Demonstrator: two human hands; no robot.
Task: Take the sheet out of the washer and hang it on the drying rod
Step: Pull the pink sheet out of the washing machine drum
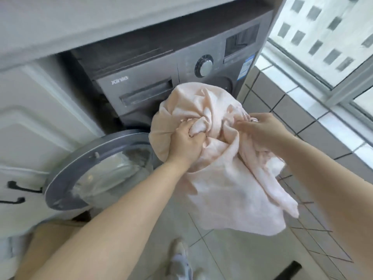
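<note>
Left hand (184, 144) and right hand (260, 130) both clench bunched pink sheet (222, 178); hem hangs above floor (232, 255). Washer (141, 77) badge blurred, unreadable; door (96, 170) swung open left.

White cabinet doors (40, 118) with black handles (22, 187) stand at left; a window (327, 37) at right above a tiled ledge (292, 93); a sneaker (179, 259) on the pale floor (232, 259)
</note>
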